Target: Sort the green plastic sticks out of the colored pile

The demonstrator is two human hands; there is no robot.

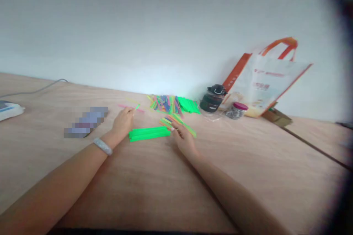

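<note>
My left hand (124, 120), with a grey bracelet (103, 146) at the wrist, pinches a thin green stick (137, 107). Beneath and beyond its fingers lie a few pink and yellow sticks (140, 110). Side by side between my hands is a row of bright green flat sticks (149, 133). My right hand (184, 140) rests at a loose pile of mixed-colour sticks (190, 128), its thumb by the right end of the green row. Its fingers are stretched over the pile and look apart, though slightly blurred.
Farther back lie a heap of mixed-colour sticks (165, 104) and a green heap (189, 105). A dark-lidded bottle (211, 99), a jar with a magenta lid (237, 110) and a white-and-orange bag (264, 84) stand right. A blurred-out flat object (86, 122) lies left, near a cable (41, 91).
</note>
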